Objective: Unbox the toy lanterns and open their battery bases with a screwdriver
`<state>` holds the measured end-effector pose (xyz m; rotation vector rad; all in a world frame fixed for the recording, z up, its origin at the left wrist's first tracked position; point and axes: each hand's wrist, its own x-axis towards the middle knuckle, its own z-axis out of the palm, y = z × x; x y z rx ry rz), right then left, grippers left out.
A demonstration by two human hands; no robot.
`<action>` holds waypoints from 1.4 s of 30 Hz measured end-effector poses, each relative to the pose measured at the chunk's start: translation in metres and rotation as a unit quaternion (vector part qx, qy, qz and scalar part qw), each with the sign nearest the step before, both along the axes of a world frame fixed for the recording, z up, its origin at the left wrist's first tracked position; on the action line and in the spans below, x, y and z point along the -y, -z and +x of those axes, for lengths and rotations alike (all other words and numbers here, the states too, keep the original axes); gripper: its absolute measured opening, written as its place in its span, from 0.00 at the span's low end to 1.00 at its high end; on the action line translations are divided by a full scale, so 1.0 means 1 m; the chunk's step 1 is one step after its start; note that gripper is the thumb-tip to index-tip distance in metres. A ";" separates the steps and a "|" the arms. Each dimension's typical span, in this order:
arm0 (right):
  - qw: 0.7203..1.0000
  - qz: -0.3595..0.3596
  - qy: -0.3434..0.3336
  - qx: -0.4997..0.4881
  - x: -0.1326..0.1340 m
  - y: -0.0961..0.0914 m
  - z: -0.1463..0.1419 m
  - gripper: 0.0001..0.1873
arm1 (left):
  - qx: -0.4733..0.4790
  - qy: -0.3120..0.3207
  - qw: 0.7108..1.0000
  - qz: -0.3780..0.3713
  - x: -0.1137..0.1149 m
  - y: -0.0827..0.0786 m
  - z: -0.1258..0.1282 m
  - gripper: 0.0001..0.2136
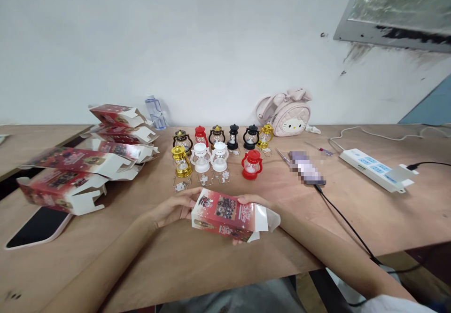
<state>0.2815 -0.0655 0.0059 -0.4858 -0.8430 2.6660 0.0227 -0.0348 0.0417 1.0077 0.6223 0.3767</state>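
Between my two hands is a red printed cardboard box (225, 214), tilted above the table, its white end flaps standing open on the right. My left hand (178, 208) grips its closed left end. My right hand (252, 200) wraps around the box near the open end, with a fingertip showing below it. Just beyond stand several small toy lanterns: a red lantern (251, 165), white lanterns (202, 158), a gold lantern (182, 161), and black and bronze ones behind. Small wire pieces with white tags (204, 178) lie in front of some lanterns.
On the left, more red boxes (66, 186) are piled with flaps open, beside a phone (38, 227). A water bottle (155, 112) and a pink bag (291, 115) stand by the wall. To the right are a cabled phone (306, 167), a screwdriver (323, 150) and a power strip (375, 168).
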 end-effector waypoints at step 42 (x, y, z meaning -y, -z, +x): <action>0.996 0.060 -0.001 0.067 0.004 -0.027 0.009 0.28 | -0.104 0.097 0.974 0.177 0.002 -0.003 -0.001 0.19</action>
